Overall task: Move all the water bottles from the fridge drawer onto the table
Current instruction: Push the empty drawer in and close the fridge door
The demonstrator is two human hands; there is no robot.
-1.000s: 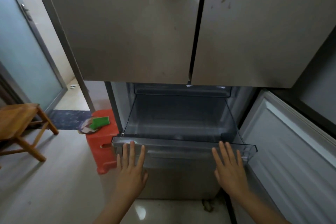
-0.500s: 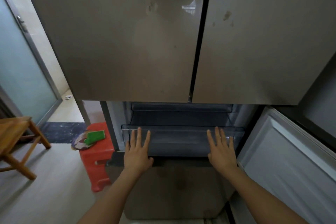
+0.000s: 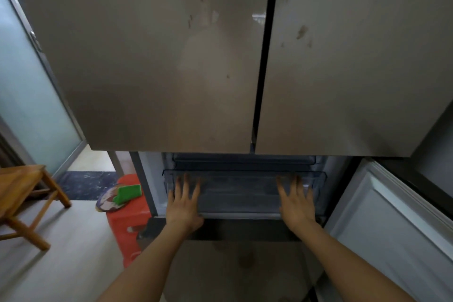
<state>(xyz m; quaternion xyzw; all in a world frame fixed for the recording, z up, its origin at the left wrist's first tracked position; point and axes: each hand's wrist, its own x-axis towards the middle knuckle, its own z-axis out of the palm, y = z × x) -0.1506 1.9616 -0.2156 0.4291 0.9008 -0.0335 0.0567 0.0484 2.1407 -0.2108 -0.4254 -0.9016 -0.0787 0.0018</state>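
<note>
Head view: the left hand [image 3: 183, 201] and right hand [image 3: 296, 203] are pressing flat on the drawer [image 3: 240, 191] front near its two ends, fingers straight and spread, gripping nothing. The drawer is sitting nearly home under the fridge doors [image 3: 171, 56], and no bottles are showing in it. It is looking like thin, stiff, clear plastic, likely light and prone to skewing, so even pressure at both ends is suiting it.

No readable text, no labels, brands or numbers legible on fridge doors [image 3: 171, 56], fridge drawer [image 3: 240, 191], red stool [image 3: 122, 228]
</note>
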